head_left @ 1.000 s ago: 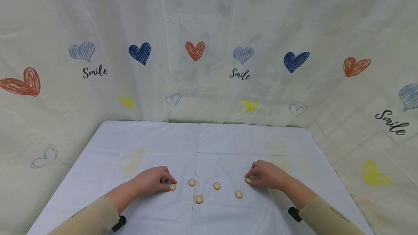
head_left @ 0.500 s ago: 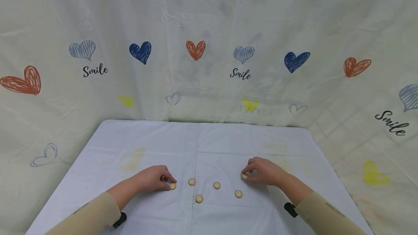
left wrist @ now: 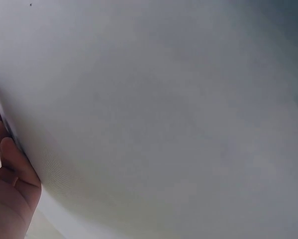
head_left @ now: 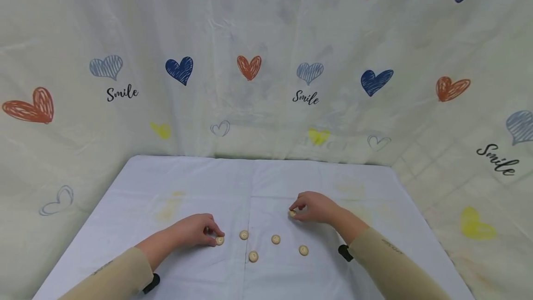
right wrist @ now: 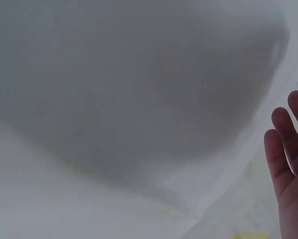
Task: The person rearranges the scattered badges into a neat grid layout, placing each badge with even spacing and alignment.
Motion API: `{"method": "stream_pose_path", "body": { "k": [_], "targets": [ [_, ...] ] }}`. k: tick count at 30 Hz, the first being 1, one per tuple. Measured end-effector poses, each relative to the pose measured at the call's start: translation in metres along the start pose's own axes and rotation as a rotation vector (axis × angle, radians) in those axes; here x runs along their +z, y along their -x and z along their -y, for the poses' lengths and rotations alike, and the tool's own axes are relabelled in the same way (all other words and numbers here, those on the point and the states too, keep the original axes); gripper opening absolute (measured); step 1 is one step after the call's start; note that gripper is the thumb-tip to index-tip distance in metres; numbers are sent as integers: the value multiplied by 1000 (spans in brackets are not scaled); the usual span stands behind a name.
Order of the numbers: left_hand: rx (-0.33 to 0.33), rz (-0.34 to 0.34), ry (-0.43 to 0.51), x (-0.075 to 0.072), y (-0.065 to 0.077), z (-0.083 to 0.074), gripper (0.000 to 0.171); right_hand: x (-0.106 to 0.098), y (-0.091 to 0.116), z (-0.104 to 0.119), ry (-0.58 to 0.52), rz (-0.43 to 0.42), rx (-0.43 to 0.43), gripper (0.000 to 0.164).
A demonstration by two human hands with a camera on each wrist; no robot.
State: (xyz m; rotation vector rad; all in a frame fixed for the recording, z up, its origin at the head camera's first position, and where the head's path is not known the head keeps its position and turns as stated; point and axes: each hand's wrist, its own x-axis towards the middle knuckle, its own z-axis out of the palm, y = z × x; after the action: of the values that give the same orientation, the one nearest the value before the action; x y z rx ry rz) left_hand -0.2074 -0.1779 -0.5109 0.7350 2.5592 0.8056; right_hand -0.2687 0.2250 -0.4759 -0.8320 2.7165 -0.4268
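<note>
Near the left of the group, my left hand (head_left: 195, 230) pinches a round light-wooden button (head_left: 220, 240) between thumb and forefinger, low at the tabletop. Farther back and to the right, my right hand (head_left: 315, 207) pinches another such button (head_left: 293, 214) by its edge. Between and in front of the hands lie a button (head_left: 244, 234), one nearer the front (head_left: 253, 256), a middle one (head_left: 275, 239) and a right one (head_left: 303, 250), all flat on the cloth. In the right wrist view the outer fingers (right wrist: 283, 134) stand fairly straight; the pinched button is hardly visible there.
A white cloth covers the table (head_left: 200, 179), with creases and faint yellow stains. Behind it hangs a pale curtain (head_left: 275, 27) printed with hearts and "Smile". Black straps (head_left: 151, 283) show under both sleeves.
My right hand has moved left and farther back, carrying its button from the right side toward the middle. The left hand and the loose buttons have stayed in place.
</note>
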Motion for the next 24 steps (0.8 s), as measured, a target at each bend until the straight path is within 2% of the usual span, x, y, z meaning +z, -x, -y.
{"method": "stream_pose_path", "body": {
  "k": [5,12,17,24],
  "targets": [
    [-3,7,13,-1,0,-1,22,2,-24,10,-34,-1,24,18],
    [-11,9,3,-1,-1,-3,23,8,-47,10,-13,-15,27,16],
    [-13,10,10,0,0,-3,22,13,-56,9,-28,-19,56,18],
    [-24,7,11,0,0,-4,23,14,-57,10,-42,-35,60,24]
  ]
}}
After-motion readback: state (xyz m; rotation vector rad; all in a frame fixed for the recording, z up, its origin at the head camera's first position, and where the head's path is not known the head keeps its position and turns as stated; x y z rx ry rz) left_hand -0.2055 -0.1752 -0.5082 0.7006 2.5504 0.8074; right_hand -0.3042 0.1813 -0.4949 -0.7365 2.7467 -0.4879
